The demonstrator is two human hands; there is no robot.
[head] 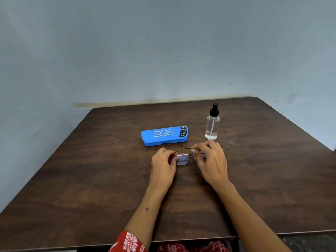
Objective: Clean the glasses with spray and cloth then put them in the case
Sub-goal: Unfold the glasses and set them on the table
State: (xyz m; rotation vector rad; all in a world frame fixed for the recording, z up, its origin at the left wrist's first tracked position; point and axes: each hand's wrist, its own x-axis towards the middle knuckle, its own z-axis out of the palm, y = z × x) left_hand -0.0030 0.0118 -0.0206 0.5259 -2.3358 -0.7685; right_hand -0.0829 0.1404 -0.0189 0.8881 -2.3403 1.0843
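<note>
Thin-framed round glasses (182,158) sit between my two hands just above the dark wooden table (91,170). My left hand (162,165) pinches their left end, and my right hand (211,160) grips the right side, covering the right lens. A closed blue glasses case (163,136) with white lettering lies just behind the hands. To its right stands a clear spray bottle (212,124) with a black nozzle. No cloth is in sight.
The table's back edge meets a pale blue wall (163,51). Its front edge runs near my red patterned clothing (131,242). Bare wood spreads to the left and right of my arms.
</note>
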